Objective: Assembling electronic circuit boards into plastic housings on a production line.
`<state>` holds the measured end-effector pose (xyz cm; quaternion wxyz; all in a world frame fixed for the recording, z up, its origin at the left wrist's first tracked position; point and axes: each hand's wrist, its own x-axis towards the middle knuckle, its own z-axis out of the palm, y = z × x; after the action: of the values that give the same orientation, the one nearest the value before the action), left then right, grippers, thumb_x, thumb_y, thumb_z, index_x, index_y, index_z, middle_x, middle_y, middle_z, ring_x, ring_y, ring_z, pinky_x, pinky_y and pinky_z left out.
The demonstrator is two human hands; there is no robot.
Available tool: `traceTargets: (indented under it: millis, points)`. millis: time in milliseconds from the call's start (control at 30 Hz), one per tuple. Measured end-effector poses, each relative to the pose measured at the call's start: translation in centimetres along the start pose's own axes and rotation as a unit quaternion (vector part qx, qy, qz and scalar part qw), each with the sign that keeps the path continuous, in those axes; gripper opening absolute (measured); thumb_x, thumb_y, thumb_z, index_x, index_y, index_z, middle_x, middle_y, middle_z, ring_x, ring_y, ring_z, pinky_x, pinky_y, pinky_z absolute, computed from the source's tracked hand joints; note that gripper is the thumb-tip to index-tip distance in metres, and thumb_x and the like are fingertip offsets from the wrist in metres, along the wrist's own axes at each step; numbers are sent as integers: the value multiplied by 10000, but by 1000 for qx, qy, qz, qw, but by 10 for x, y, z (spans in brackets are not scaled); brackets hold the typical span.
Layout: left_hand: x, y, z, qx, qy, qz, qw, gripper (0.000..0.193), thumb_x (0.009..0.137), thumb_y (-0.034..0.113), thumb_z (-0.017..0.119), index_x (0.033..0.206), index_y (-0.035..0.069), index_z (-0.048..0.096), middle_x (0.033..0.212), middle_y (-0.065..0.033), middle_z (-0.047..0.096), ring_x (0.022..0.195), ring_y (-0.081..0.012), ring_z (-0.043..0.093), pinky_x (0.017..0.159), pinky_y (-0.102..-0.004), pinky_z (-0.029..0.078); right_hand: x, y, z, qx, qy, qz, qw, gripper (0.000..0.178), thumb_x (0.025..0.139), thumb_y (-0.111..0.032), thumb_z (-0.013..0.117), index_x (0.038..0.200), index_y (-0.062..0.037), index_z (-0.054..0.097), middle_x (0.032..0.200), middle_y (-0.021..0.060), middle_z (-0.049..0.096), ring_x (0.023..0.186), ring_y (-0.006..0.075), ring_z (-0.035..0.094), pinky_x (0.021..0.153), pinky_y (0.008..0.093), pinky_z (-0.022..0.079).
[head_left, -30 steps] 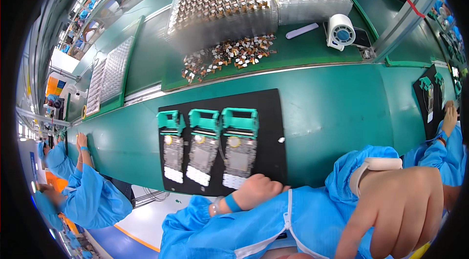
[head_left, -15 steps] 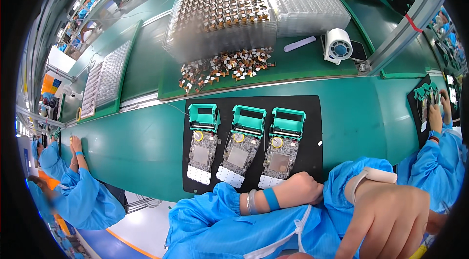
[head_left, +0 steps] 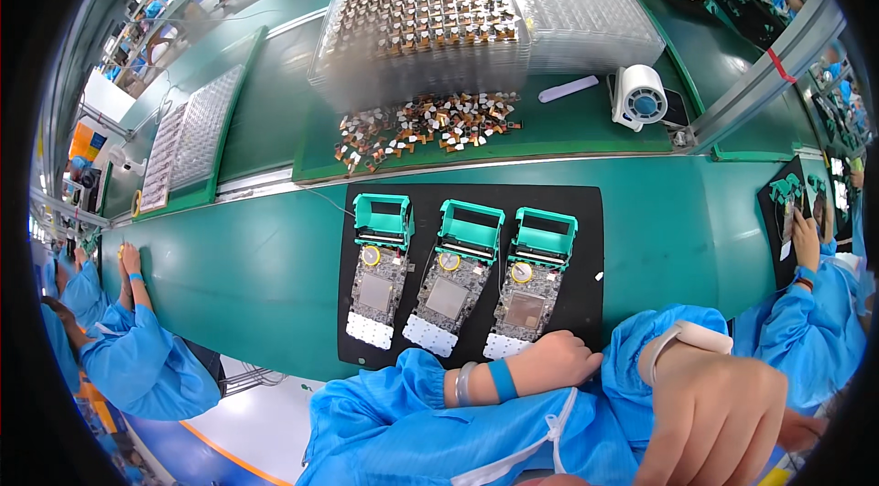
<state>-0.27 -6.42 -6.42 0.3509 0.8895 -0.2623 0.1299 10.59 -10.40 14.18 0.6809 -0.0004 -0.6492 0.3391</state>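
Observation:
Three circuit-board assemblies lie side by side on a black mat (head_left: pixel 476 196): a left one (head_left: pixel 376 289), a middle one (head_left: pixel 447 294) and a right one (head_left: pixel 528 303). Each has a teal plastic frame at its far end, a round yellow-rimmed part on the board and a white dotted panel at its near end. My left hand (head_left: pixel 557 356), with a bangle and a blue wristband, is curled into a loose fist by the mat's near edge, beside the right assembly. My right hand (head_left: pixel 719 408), wearing a white watch, hangs close to the camera, fingers bent down; their tips are hidden.
Beyond the mat, small flex-cable parts (head_left: pixel 430 127) lie in a pile before stacked clear trays (head_left: pixel 586 14). A white fan (head_left: pixel 639 99) and a pale bar (head_left: pixel 568 89) stand right of them. Co-workers' hands (head_left: pixel 806 234) work at the right; another person (head_left: pixel 151 349) sits left.
The whole view has shifted slightly. My right hand has moved a little left and down. My left hand stays curled, and the three assemblies keep their places on the mat.

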Motion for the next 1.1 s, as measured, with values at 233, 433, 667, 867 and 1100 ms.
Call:
traceTargets:
  millis: [233, 433, 667, 867, 1100]
  points:
    - [0, 0, -1, -10, -2, -11, 1000, 149, 684, 184, 596, 703, 76, 496, 603, -43, 511, 599, -218, 551, 566, -326, 451, -1, 0, 0, -58, -6, 1, 998, 580, 988, -370, 306, 477, -107, 381, 487, 24, 376, 416, 157, 418, 879, 447, 535]
    - [-1, 2, -4, -24, -7, -13, 1000, 127, 713, 176, 568, 725, 69, 501, 603, -49, 523, 602, -228, 563, 565, -340, 449, -2, -3, -7, -82, -14, 5, 997, 558, 985, -360, 329, 494, -111, 416, 496, 36, 393, 449, 159, 452, 871, 435, 534]
    - [11, 6, -53, 21, 53, -95, 994, 154, 809, 188, 577, 743, 69, 506, 587, -69, 535, 577, -236, 585, 508, -359, 452, -27, -16, -37, -274, 159, 73, 946, 471, 910, -303, 517, 510, -60, 464, 524, 59, 495, 470, 183, 474, 435, 325, 354]
    - [-9, -6, -83, 100, 140, -337, 926, 158, 829, 176, 624, 935, 74, 570, 656, -90, 554, 602, -297, 576, 537, -394, 460, -63, 68, -135, -601, 311, 315, 665, 86, 810, -67, 649, 872, -9, 631, 751, 81, 603, 662, 196, 576, 619, 294, 468]
    - [-10, -5, -82, 176, 91, -400, 895, 367, 776, 263, 694, 993, 18, 528, 747, -125, 551, 711, -296, 586, 564, -386, 466, -126, 108, -201, -704, 190, 345, 591, 152, 773, -110, 667, 917, -61, 675, 946, 102, 575, 946, 283, 526, 825, 367, 430]
